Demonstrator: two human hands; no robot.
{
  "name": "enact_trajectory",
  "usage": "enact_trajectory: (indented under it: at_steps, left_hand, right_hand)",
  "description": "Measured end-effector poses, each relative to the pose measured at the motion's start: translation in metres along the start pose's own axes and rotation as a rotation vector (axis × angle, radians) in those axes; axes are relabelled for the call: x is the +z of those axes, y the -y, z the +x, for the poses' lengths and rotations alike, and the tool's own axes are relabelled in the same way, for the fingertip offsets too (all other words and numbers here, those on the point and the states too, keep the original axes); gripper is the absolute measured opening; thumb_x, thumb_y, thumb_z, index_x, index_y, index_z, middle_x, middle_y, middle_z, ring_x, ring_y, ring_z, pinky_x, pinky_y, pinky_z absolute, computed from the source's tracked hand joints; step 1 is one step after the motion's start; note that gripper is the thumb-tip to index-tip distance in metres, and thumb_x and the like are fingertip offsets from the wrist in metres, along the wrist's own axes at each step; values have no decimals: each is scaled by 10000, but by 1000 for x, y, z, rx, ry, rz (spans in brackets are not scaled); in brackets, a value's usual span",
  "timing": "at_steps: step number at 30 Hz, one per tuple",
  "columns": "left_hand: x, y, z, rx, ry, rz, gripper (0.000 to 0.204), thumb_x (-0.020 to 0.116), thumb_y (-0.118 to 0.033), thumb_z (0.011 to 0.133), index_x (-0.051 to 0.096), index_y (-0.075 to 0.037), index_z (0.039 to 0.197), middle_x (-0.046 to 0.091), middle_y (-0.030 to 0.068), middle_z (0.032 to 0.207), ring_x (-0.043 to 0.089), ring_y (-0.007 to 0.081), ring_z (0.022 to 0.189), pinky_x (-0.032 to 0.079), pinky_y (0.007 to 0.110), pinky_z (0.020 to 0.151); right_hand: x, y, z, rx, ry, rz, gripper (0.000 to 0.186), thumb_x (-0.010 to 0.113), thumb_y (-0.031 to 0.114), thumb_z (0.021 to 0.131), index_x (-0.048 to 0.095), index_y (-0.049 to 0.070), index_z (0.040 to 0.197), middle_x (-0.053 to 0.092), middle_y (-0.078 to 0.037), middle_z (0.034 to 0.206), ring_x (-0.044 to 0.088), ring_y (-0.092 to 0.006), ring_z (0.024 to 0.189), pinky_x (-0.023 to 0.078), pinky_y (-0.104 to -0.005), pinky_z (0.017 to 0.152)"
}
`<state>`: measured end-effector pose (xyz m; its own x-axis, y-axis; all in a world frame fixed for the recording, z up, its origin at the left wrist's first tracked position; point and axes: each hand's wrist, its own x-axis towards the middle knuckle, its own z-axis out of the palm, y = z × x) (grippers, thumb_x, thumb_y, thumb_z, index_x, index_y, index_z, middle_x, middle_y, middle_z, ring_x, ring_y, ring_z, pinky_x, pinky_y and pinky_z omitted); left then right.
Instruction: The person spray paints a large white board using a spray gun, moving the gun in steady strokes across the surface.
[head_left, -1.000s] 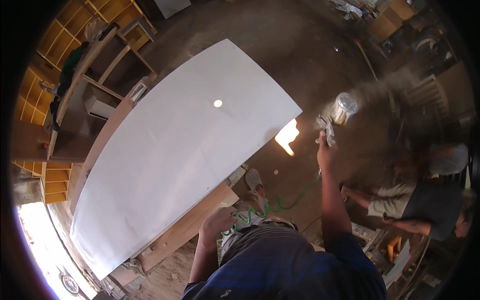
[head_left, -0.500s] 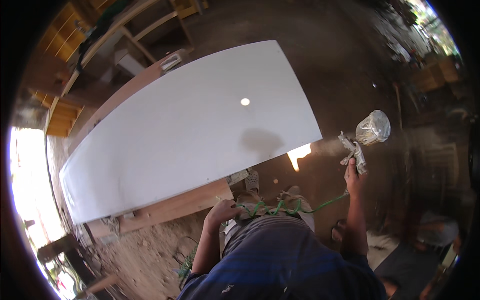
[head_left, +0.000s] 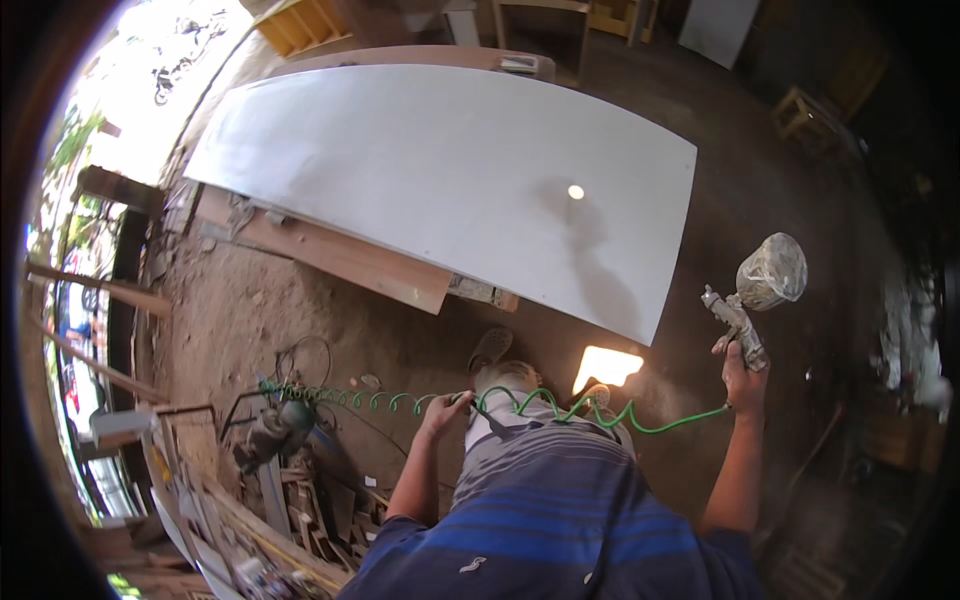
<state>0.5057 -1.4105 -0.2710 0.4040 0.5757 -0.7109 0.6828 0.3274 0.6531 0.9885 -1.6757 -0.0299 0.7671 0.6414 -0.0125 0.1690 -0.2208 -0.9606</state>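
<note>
My right hand (head_left: 740, 372) is closed round the handle of a paint-smeared metal spray gun (head_left: 732, 325) with a cup (head_left: 772, 268) on top, held beyond the right edge of a large white curved panel (head_left: 430, 190). A blurred shadow falls on the panel near a small round spot of light. My left hand (head_left: 447, 408) is closed on the green coiled hose (head_left: 650, 425) at waist height. The hose runs from below my right hand across my body toward a compressor (head_left: 270, 440) at the left.
Boards (head_left: 310, 265) lie under the panel. Wood scraps (head_left: 310, 510) crowd the lower left, near dusty ground (head_left: 230, 320). A bright opening (head_left: 140, 80) is at the upper left; wooden shelving (head_left: 295, 25) stands at the back. My sandalled feet (head_left: 490, 348) show below the panel.
My view has turned left, so the panel now lies more crosswise and the compressor shows. The spray gun has moved rightward in view. The other person at the right is out of sight.
</note>
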Motion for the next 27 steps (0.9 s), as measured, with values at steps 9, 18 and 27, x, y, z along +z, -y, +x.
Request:
enact_trajectory:
  at_steps: [9, 18, 27]
  left_hand:
    - [86, -19, -91, 0, -306, 223, 574, 624, -565, 979, 749, -27, 820, 690, 74, 682, 675, 220, 672, 520, 383, 674]
    - [167, -30, -88, -2, -436, 99, 598, 600, -592, 965, 742, -39, 787, 700, 140, 694, 709, 318, 718, 529, 435, 700]
    - [253, -58, -108, -187, -439, 156, 572, 608, -566, 963, 750, -38, 797, 705, 167, 721, 710, 351, 749, 523, 467, 716]
  right_hand:
    - [-43, -9, 47, 6, 334, -102, 307, 655, 350, 1039, 711, 53, 988, 584, 62, 747, 470, -24, 630, 384, -251, 573]
    - [-47, -70, 66, -25, 494, -208, 371, 674, 315, 1021, 695, 31, 1259, 721, -39, 913, 644, -140, 855, 528, -338, 815]
    - [-93, -107, 59, 165, 702, -299, 402, 657, 255, 1017, 643, 69, 1373, 758, -90, 1021, 688, -150, 904, 543, -349, 830]
